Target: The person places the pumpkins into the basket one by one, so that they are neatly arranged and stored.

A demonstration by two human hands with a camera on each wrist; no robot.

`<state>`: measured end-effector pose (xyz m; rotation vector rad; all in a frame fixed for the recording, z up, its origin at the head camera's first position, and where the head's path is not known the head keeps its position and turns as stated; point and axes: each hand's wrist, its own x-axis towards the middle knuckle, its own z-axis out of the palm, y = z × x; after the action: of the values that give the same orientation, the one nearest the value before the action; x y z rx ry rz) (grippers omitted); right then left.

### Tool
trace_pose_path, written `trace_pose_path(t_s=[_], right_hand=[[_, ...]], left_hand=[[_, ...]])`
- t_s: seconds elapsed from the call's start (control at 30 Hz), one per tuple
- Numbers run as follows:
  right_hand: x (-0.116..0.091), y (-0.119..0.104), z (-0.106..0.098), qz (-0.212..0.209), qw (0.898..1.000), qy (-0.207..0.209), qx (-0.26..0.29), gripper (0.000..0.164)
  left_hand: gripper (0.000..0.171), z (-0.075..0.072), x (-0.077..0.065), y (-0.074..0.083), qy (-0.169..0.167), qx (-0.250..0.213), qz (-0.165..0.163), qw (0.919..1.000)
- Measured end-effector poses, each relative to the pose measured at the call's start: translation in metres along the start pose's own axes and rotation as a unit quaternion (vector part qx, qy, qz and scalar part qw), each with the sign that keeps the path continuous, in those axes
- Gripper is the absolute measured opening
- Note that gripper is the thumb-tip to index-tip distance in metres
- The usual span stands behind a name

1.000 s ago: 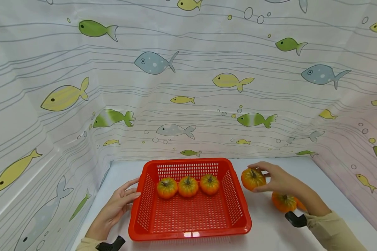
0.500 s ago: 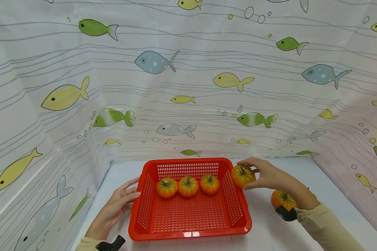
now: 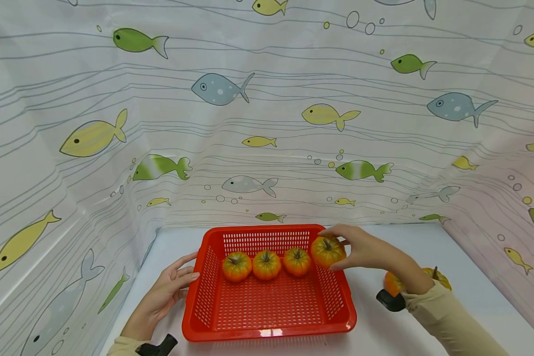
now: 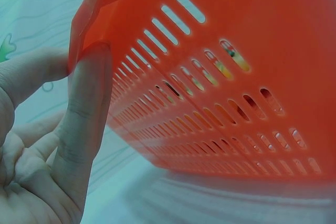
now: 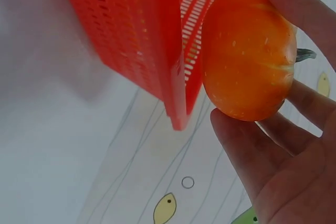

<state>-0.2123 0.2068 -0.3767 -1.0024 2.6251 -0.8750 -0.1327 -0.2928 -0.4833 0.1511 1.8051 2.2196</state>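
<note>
A red plastic basket stands on the white table with three small orange pumpkins in a row inside, the left pumpkin, the middle pumpkin and the right pumpkin. My left hand grips the basket's left rim, as the left wrist view shows its fingers at the edge. Above the basket's right side, my right hand holds another small pumpkin between thumb and fingers. In the right wrist view this pumpkin is beside the rim, stem toward the palm.
Two more pumpkins, a nearer-left pumpkin and a pumpkin farther right, lie on the table, partly hidden by my right forearm. A fish-patterned curtain surrounds the table's back and sides.
My right hand has carried its pumpkin leftward, from outside the basket to over its right side. My left hand and the basket have stayed put.
</note>
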Motion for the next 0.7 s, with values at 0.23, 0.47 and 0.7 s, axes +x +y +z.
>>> trace_pose_path(t_s=[0.23,0.47,0.7], right_hand=[[0.009,-0.012,0.007,-0.005,1.000,-0.017,0.003,0.074],[0.021,-0.023,0.015,-0.016,0.999,-0.028,-0.022,0.074],[0.032,-0.035,0.027,-0.026,0.998,-0.047,-0.017,0.074]], left_hand=[[0.069,0.000,0.000,0.001,0.001,-0.003,-0.004,1.0000],[0.069,0.001,0.000,0.002,0.003,-0.004,-0.004,1.0000],[0.069,0.002,0.000,0.002,0.007,-0.001,-0.008,0.9999]])
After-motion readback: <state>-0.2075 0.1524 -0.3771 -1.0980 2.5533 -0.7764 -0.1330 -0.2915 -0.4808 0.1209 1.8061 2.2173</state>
